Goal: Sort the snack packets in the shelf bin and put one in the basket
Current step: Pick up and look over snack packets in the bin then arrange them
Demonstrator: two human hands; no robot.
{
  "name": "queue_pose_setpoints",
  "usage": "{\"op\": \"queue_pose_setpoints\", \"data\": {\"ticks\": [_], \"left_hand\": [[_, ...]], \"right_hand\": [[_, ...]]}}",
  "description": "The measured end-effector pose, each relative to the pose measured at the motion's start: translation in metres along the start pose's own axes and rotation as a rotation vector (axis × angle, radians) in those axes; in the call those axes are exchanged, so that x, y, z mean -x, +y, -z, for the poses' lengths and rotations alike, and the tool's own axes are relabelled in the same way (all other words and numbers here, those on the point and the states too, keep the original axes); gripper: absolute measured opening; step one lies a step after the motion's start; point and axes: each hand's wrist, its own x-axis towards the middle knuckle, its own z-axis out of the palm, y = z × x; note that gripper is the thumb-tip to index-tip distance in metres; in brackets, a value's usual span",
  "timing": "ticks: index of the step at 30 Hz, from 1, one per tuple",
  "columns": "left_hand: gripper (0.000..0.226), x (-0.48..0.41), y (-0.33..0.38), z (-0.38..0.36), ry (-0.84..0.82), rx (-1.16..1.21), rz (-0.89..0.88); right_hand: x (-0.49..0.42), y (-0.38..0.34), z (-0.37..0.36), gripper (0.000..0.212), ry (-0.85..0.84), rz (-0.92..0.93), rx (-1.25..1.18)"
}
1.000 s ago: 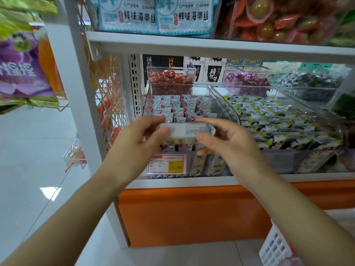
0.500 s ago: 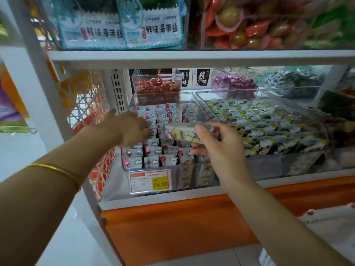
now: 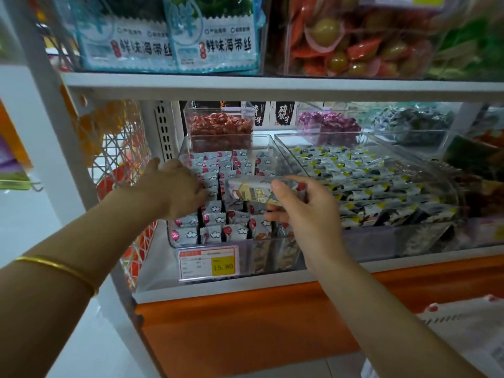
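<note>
Shelf bin (image 3: 246, 257): a clear plastic tub on the middle shelf, with a red-and-yellow price tag (image 3: 208, 261) stuck on its front wall.
Packets in the bin (image 3: 215, 233): small silvery sachets printed with red spots and white clouds, stood on edge in rows from the bin's front to its back.
Right hand (image 3: 305, 216): over the bin's right half, thumb on top and fingers underneath, pinching one packet by its end.
Held packet (image 3: 253, 190): a longer one with a yellow and blue cartoon print, lying level above the rows near the middle of the bin.
Left hand (image 3: 177, 186): down in the bin's left half, back uppermost, thumb out towards the bin's left wall. Its fingertips are buried among the sachets, so I can't tell whether it has hold of any.
Bangle (image 3: 54, 268): a thin gold band on the left forearm, well short of the bin.
Behind the bin: a small clear box of red-wrapped sweets (image 3: 219, 126).
Right of the bin: a wider clear tub (image 3: 289, 148), just beside it, full of black, white and yellow packets.
</note>
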Motion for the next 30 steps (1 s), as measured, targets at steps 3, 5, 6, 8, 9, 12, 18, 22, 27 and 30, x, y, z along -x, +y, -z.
{"op": "queue_pose_setpoints", "data": {"ticks": [3, 5, 6, 8, 9, 12, 18, 22, 27, 30], "left_hand": [[0.053, 0.007, 0.003, -0.002, 0.014, 0.023, 0.023], [0.052, 0.012, 0.004, -0.003, 0.03, 0.051, 0.014], [0.052, 0.014, 0.004, -0.003, 0.032, 0.064, 0.011], [0.052, 0.02, 0.006, -0.004, 0.033, 0.085, 0.008], [0.052, 0.023, 0.007, -0.004, 0.035, 0.094, 0.007], [0.052, 0.03, 0.011, -0.007, 0.047, 0.126, 0.011], [0.041, 0.047, 0.01, -0.02, 0.313, 0.375, 0.015], [0.056, 0.063, 0.003, -0.035, 0.515, 0.579, 0.14], [0.061, 0.065, 0.005, -0.048, 0.412, 0.732, 0.169], [0.066, 0.065, 0.009, -0.05, 0.379, 0.79, 0.159]], "right_hand": [[-0.013, -0.007, -0.01, 0.015, -0.001, 0.052, -0.002], [-0.028, -0.011, -0.025, 0.015, -0.007, 0.082, 0.001], [-0.037, -0.012, -0.033, 0.014, -0.02, 0.097, 0.02], [-0.053, -0.012, -0.052, 0.017, -0.06, 0.14, 0.132], [-0.06, -0.011, -0.061, 0.017, -0.092, 0.166, 0.202], [-0.079, -0.007, -0.083, 0.024, -0.208, 0.247, 0.418], [-0.094, 0.003, -0.111, 0.019, -0.473, 0.325, 0.685], [-0.101, 0.011, -0.115, 0.035, -0.512, 0.331, 0.835], [-0.103, 0.006, -0.116, 0.042, -0.656, 0.36, 0.968], [-0.103, 0.001, -0.119, 0.027, -0.732, 0.355, 1.083]]}}
